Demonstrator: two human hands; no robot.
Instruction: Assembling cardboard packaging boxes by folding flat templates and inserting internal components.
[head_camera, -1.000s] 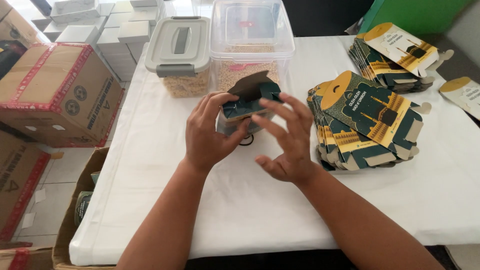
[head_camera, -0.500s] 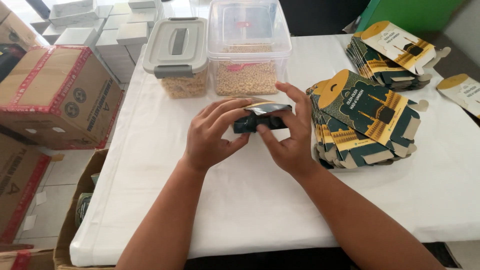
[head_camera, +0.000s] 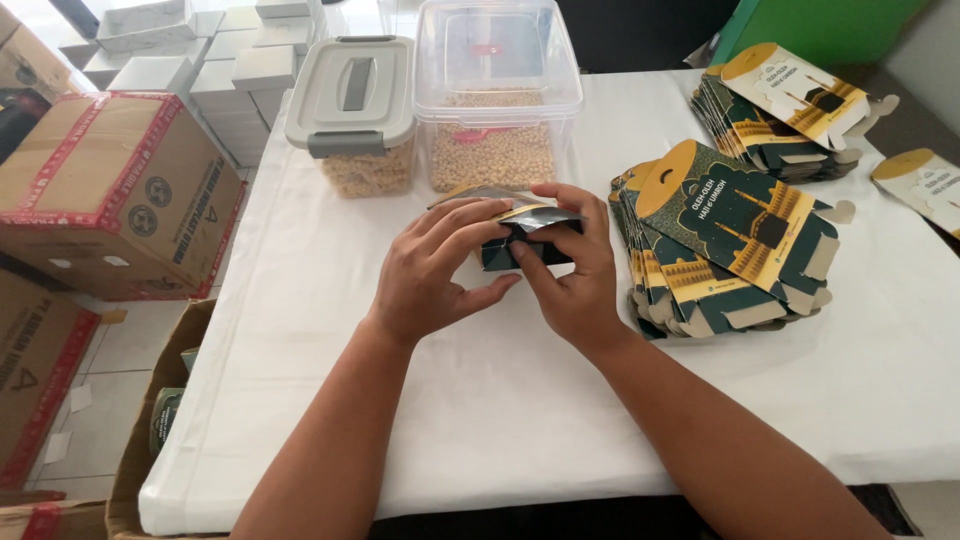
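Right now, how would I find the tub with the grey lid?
Start at the white table and look to its far edge, beyond the hands. Two clear tubs stand side by side; the grey-lidded tub is the left, shorter one, while its neighbour has a clear lid.

Dark-green folded carton (head_camera: 525, 245) mid-table; flat carton stack (head_camera: 725, 240) right; brown boxes (head_camera: 115, 190) left.

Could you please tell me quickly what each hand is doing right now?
Left hand: closed on the small dark box.
Right hand: closed on the same box.
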